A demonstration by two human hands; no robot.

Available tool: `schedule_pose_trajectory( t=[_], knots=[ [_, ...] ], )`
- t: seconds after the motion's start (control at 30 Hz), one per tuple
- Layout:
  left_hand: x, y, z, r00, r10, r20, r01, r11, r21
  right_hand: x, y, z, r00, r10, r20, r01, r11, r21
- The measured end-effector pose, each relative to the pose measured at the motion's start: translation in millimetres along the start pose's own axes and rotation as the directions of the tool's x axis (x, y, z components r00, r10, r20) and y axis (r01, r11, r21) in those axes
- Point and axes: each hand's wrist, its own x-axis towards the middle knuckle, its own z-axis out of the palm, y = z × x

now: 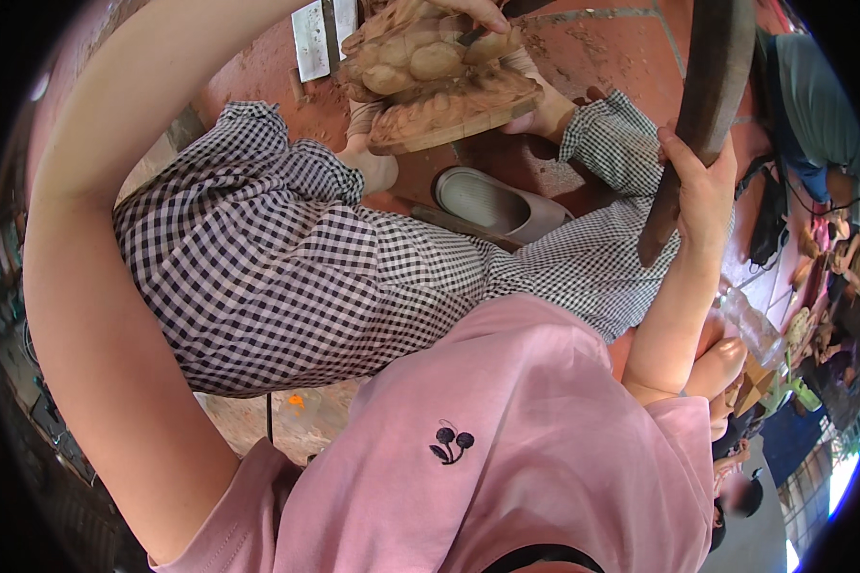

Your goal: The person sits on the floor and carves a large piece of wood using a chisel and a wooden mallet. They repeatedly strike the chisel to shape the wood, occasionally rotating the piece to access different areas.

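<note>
The right hand [703,199] is wrapped around a dark wooden stick [721,72], maybe so it won't slip. The left hand [480,10] is over the carved wood [435,65]; I can't tell if it is closed. Below that hand, feet [548,105] are beside the wood, probably keeping it still.

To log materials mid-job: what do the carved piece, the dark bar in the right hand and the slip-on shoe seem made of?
Carved piece: likely wood, bare and matte; warm brown with deeply cut, rounded relief.
Dark bar: probably wood too, worn-looking; uneven dark brown.
Shoe: perhaps foam or rubber, dull greyish; smooth, moulded-looking rim.
</note>
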Motion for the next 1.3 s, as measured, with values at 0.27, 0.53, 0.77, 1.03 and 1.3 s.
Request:
schedule_pose_trajectory(
  t=[0.27, 0.53, 0.77, 1.03, 1.3],
  knots=[
    [0.1, 2.6, 4.4, 0.999, 0.013, 0.037, -0.016, 0.997, 0.077, 0.4, -10.3, 1.4, 0.981, -0.191, 0.022, 0.182, 0.886, -0.425],
    [1.7, 1.8, 8.3, 0.998, 0.058, 0.013, -0.060, 0.984, 0.167, -0.8, -0.4, 2.9, 0.981, -0.190, 0.042, 0.192, 0.911, -0.364],
    [-3.1, 6.4, 13.2, 0.999, 0.047, -0.004, -0.045, 0.984, 0.170, -19.9, -2.4, 21.4, 0.998, -0.015, 0.055, 0.027, 0.974, -0.224],
    [-35.1, 3.2, 22.0, 0.893, -0.162, -0.421, 0.139, 0.987, -0.084, -11.6, 35.8, 37.9, 0.919, 0.252, 0.303, -0.283, 0.957, 0.065],
    [-65.3, 7.3, 43.8, 0.833, -0.214, -0.510, -0.069, 0.875, -0.479, 7.1, 81.9, 61.1, 0.801, 0.425, 0.423, -0.598, 0.617, 0.512]
  ],
)
